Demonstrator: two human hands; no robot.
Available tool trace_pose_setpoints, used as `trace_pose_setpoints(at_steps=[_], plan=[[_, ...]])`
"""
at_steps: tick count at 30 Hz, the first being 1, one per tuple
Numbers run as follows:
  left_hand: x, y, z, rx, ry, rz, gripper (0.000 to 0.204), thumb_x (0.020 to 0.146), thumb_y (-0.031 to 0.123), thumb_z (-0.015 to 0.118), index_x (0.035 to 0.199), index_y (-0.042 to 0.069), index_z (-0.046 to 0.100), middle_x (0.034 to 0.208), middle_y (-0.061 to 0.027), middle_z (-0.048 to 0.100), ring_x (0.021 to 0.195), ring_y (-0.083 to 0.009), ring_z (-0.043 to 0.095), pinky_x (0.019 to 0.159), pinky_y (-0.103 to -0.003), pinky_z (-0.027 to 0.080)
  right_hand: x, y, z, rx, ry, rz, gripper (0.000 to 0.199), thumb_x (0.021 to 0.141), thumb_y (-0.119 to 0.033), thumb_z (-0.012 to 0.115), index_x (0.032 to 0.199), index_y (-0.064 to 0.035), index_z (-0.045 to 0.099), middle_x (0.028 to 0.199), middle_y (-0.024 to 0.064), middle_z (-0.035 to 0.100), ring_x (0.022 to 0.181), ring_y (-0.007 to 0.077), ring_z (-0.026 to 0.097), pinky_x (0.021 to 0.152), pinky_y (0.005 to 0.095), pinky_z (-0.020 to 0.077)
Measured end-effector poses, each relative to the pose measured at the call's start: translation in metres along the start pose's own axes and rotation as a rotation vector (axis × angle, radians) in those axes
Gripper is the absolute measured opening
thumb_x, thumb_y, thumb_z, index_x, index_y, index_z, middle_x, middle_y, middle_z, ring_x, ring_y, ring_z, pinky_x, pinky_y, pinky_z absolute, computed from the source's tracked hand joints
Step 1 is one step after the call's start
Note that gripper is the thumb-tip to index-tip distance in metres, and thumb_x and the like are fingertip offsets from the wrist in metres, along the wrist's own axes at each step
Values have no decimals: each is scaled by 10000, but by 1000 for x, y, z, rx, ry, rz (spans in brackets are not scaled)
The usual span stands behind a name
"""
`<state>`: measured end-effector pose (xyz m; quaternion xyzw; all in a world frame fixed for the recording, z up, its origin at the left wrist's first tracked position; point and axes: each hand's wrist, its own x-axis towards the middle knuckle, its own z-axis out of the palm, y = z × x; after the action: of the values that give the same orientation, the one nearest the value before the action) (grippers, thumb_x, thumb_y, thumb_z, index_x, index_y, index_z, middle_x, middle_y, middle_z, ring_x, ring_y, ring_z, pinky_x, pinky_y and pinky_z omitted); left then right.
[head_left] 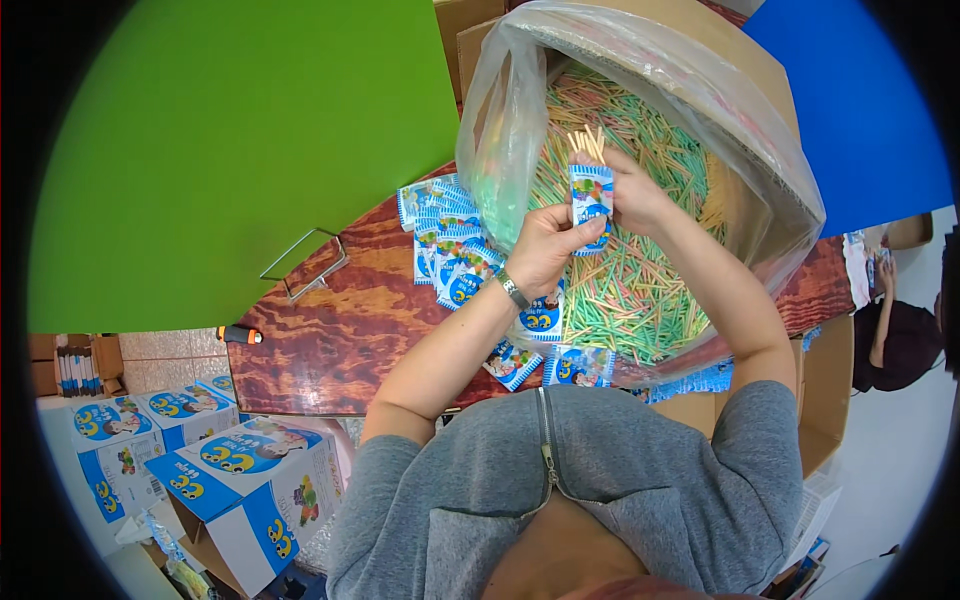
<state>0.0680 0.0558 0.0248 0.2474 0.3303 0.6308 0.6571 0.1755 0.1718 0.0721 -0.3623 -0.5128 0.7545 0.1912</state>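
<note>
My left hand (546, 244) is closed on a small blue-and-white printed packet (591, 190), thumb across its lower front. The packet stands upright above an open carton (780, 75) lined with clear plastic. Several thin pale sticks (587, 143) jut up at the packet's top end. Close against the packet's right side is my right hand (634, 190), its fingers curled around the sticks and partly hidden behind the packet. Below both hands a deep heap of pastel green, pink and yellow sticks (640, 300) fills the carton.
Flat blue packets (450, 245) lie overlapped on the red-brown table (320, 360), left of the carton. A metal wire frame (308, 262) and an orange-black tool (240, 335) sit by the table's left edge. Printed boxes (250, 450) stand lower left. Another person (897, 340) works far right.
</note>
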Motion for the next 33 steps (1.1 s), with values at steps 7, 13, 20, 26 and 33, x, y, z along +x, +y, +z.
trace_pose_setpoints(at_steps=[7, 13, 20, 26, 33], plan=[[-7, 7, -13, -91, -9, 96, 182, 902, 102, 687, 1049, -2, 666, 972, -55, 695, 861, -118, 660, 775, -286, 549, 0, 7, -19, 325, 25, -110, 242, 1007, -266, 521, 1128, -60, 561, 986, 90, 660, 928, 200, 650, 814, 358, 536], [-4, 16, -9, -164, 21, -38, 201, 958, 175, 618, 1100, 33, 637, 1025, -57, 688, 917, -151, 675, 829, -366, 588, -22, 36, 17, 342, 9, -79, 250, 1035, -246, 464, 1155, -40, 542, 1055, 78, 640, 963, 165, 642, 814, 323, 543], [-7, 28, -3, -41, 35, -95, 211, 951, 193, 632, 1084, 31, 644, 1028, -58, 687, 907, -165, 682, 808, -366, 596, -20, 43, 22, 411, -52, -140, 246, 1025, -243, 491, 1142, -40, 567, 1052, 57, 643, 932, 147, 644, 797, 311, 549], [-23, 32, -15, 240, 149, 177, 174, 916, 162, 680, 973, -2, 667, 887, -23, 686, 779, -73, 637, 679, -269, 567, -23, 17, -4, 389, -91, -214, 301, 1016, -259, 510, 1254, -74, 512, 972, 6, 593, 881, 133, 611, 769, 312, 536], [-21, 26, -43, 681, 309, 370, 225, 871, 204, 737, 827, -2, 658, 787, -34, 679, 639, -56, 603, 548, -223, 498, -34, -14, -14, -29, -293, -10, 279, 1024, -297, 495, 1188, -72, 515, 905, -10, 563, 841, 88, 581, 683, 230, 492]])
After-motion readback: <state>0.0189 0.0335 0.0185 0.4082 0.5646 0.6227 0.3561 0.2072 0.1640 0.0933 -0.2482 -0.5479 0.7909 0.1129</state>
